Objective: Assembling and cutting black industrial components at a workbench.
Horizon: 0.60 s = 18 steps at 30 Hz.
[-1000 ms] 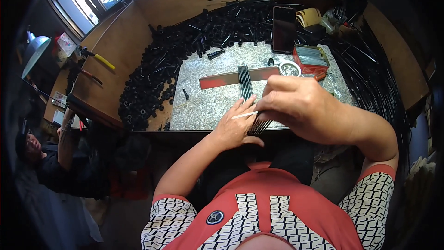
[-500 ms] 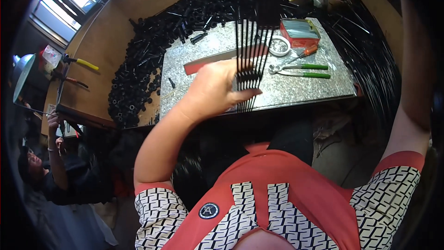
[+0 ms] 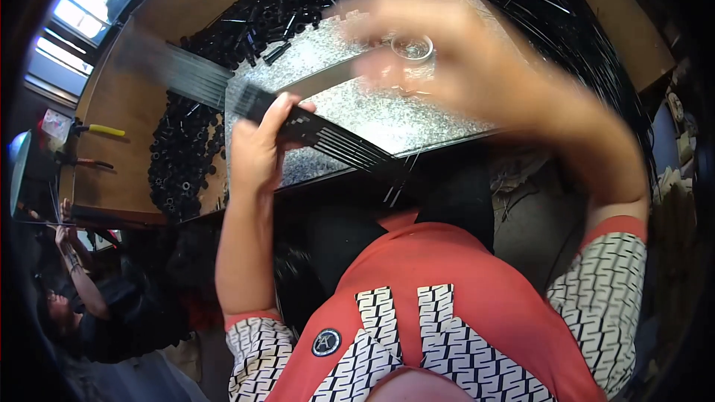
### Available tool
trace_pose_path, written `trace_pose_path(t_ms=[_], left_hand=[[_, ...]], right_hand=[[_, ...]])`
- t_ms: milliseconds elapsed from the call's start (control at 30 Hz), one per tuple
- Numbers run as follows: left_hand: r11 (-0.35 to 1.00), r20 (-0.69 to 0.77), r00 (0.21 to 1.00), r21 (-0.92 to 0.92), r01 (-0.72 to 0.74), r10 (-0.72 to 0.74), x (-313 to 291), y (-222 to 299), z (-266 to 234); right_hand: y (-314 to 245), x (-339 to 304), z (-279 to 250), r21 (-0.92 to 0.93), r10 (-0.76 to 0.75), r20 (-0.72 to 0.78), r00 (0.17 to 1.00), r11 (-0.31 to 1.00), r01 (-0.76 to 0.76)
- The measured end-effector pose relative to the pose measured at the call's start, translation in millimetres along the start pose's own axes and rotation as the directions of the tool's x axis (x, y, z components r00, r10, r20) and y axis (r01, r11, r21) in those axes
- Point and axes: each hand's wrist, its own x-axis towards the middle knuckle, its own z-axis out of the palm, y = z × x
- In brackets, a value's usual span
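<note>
My left hand (image 3: pixel 261 138) is closed around a bundle of thin black rods (image 3: pixel 339 147), thumb on top. The bundle slants over the slab's front edge, its lower end toward my lap, its upper end blurred at the left. My right hand (image 3: pixel 424 37) is raised over the slab and smeared by motion, so its fingers and anything in them are unclear. Beneath it a small round white-rimmed dish (image 3: pixel 412 48) shows in part. A long flat bar (image 3: pixel 331 76) lies on the speckled stone slab (image 3: pixel 335 112) between my hands.
Piles of small black tubular parts (image 3: pixel 186 156) line the slab's left and far sides. Long black rods (image 3: pixel 596 59) lie at the right. Yellow-handled pliers (image 3: pixel 104 130) hang at the wooden side wall (image 3: pixel 112 179). Another person (image 3: pixel 97 305) sits at the lower left.
My left hand has moved left, and the bundle has tilted from upright to slanting. My right hand has swung in from the far right over the slab, covering the green-handled pliers.
</note>
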Motion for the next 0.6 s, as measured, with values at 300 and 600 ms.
trace_pose_path(t_ms=[300, 600], left_hand=[[0.801, -0.123, 0.984, -0.598, 0.028, -0.126, -27, -85, 31], [0.713, 0.224, 0.973, -0.673, 0.197, -0.057, -57, -84, 64]], right_hand=[[32, -117, 138, 0.875, 0.563, 0.473, 0.678, -0.205, -0.439], [54, -79, 73, 0.921, 0.895, 0.014, 0.445, 0.162, -0.354]])
